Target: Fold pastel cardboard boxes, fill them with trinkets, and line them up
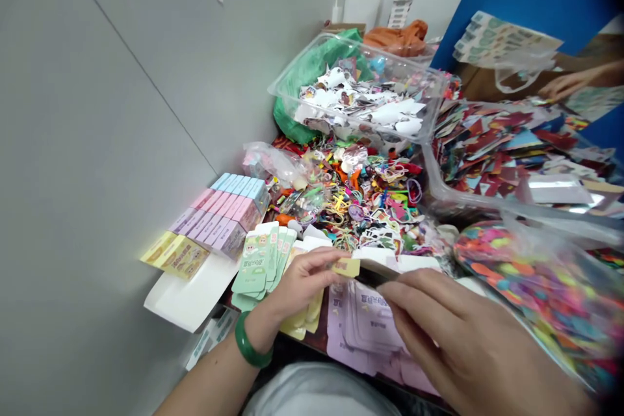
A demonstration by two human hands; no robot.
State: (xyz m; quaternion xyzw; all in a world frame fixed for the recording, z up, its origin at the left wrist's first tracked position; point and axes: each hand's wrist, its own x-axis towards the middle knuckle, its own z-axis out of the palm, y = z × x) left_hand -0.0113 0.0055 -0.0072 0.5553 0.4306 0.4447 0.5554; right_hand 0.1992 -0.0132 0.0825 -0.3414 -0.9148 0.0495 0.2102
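Left hand (297, 289) clamped on a small yellow card (346, 267) at its 2 o'clock; right hand (453, 331) open, fingers resting over lilac printed cards (370, 331) at its 10 o'clock

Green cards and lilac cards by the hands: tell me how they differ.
The green cards are pale green; the lilac cards are pale purple. The green cards fan out in a neat row left of the left hand, which pinches a small yellow card; the lilac cards spread more loosely beneath the right hand. Both are flat printed cards, overlapping.
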